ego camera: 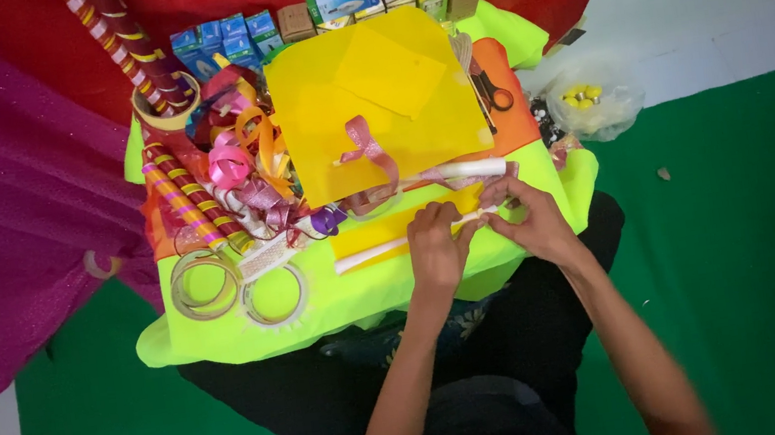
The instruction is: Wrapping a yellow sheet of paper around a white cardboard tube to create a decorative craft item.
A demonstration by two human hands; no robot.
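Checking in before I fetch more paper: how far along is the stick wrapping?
Done: nothing shows finished. In hand: left hand and right hand pinch one end of the white stick. Left: the stick looks bare along its length; the ribbons lie unused.

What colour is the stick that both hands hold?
The stick is white; it shows best in the head view.

Your two bare forearms, no sleeves, no watch, rings or bracelets to be seen, left hand (pixel 435 245) and right hand (pixel 536 221) ungloved, nails short, black trousers over your lap, a dark flower-patterned cloth showing at the waist
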